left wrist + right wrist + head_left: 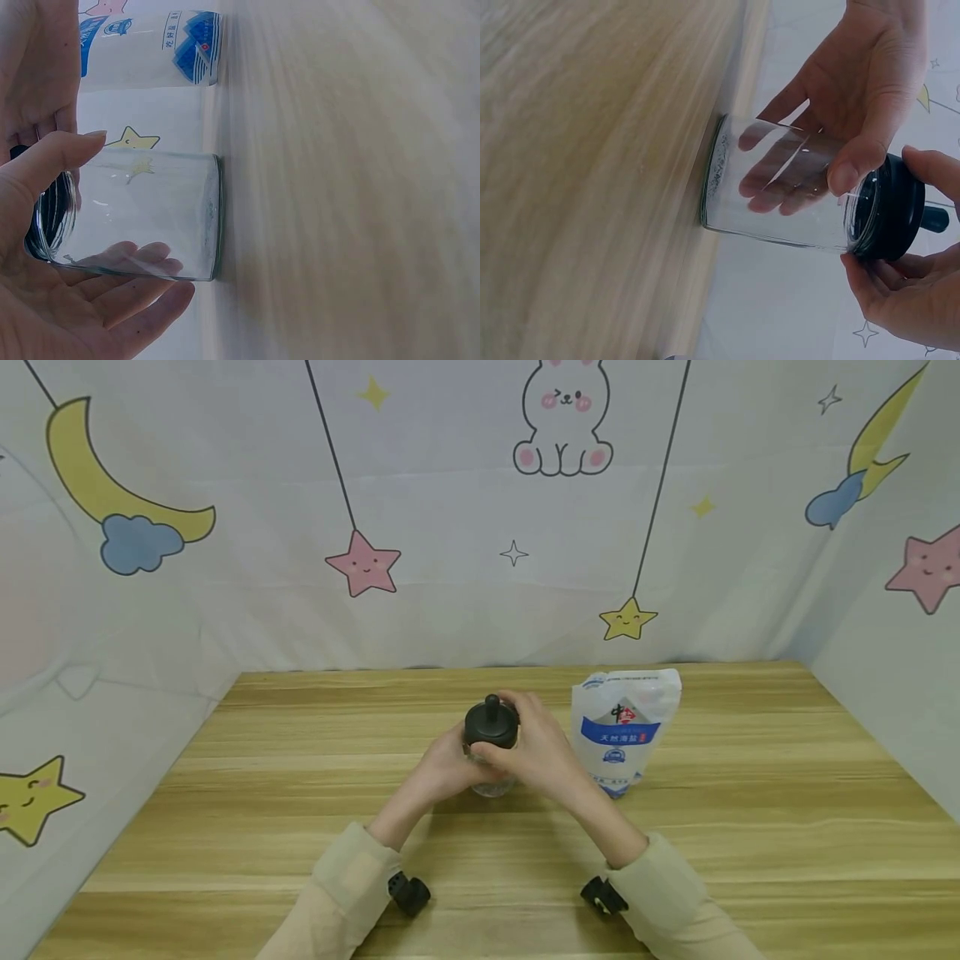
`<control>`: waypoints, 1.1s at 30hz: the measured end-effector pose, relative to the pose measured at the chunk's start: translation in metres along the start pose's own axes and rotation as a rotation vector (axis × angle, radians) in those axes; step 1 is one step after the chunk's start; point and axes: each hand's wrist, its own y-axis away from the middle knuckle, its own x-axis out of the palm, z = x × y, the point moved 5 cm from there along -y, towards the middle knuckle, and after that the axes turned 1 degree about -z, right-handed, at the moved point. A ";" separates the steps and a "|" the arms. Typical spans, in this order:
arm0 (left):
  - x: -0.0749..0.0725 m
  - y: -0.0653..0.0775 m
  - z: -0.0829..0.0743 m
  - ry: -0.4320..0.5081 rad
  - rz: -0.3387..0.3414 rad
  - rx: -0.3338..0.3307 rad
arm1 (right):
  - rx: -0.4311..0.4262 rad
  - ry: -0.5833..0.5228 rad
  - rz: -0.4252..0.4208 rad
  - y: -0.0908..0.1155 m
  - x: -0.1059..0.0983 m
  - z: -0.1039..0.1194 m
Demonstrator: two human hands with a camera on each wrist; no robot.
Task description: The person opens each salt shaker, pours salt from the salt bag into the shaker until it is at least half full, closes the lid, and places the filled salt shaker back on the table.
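Observation:
A clear glass jar point(165, 217) with a black lid point(491, 727) stands upright at the middle of the wooden table. My left hand point(444, 767) holds the jar's side, thumb on one face and fingers round the other. From above, my right hand point(542, 750) grips the lid by its rim, thumb and fingers on opposite sides. A short black knob point(934, 219) rises from the lid's top. Speckles show on the glass near the jar's base; otherwise the jar looks clear inside. In the head view, the hands hide most of the glass.
To the right of the jar stands a white and blue pouch of sea salt point(622, 731), close beside my right forearm. The wooden table point(750, 827) reaches back to a white cloth backdrop point(450, 627) printed with stars, moons and a rabbit. Black wrist cameras sit at both cuffs.

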 end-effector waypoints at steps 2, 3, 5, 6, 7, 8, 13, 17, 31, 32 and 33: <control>0.000 0.000 0.000 -0.001 -0.001 0.000 | -0.009 -0.003 0.000 0.000 0.000 0.001; 0.000 0.000 0.000 -0.003 -0.002 0.002 | -0.013 -0.004 0.001 0.000 0.000 0.001; 0.000 0.000 0.000 -0.006 -0.002 0.008 | -0.020 -0.009 0.004 0.000 0.000 0.001; 0.000 0.000 -0.001 -0.007 -0.003 0.010 | -0.023 -0.012 0.007 0.000 0.000 0.001; 0.000 0.000 -0.001 -0.008 -0.003 0.014 | -0.026 -0.014 0.009 0.000 0.000 0.002; 0.000 0.000 -0.001 -0.009 -0.003 0.015 | -0.028 -0.017 0.012 0.001 0.000 0.002; 0.000 0.000 -0.001 -0.016 -0.010 0.007 | -0.029 -0.029 0.034 0.001 0.001 0.002; 0.000 0.001 0.000 -0.018 -0.012 -0.015 | -0.029 -0.031 0.053 0.001 0.002 0.003; 0.000 0.001 -0.001 -0.001 0.000 0.010 | 0.019 -0.013 0.012 0.001 0.001 0.000; 0.000 0.000 -0.001 -0.004 -0.002 0.006 | 0.016 -0.012 0.010 0.001 0.000 0.000; 0.000 0.000 -0.001 -0.005 -0.003 0.002 | 0.015 -0.011 0.009 0.001 0.000 0.000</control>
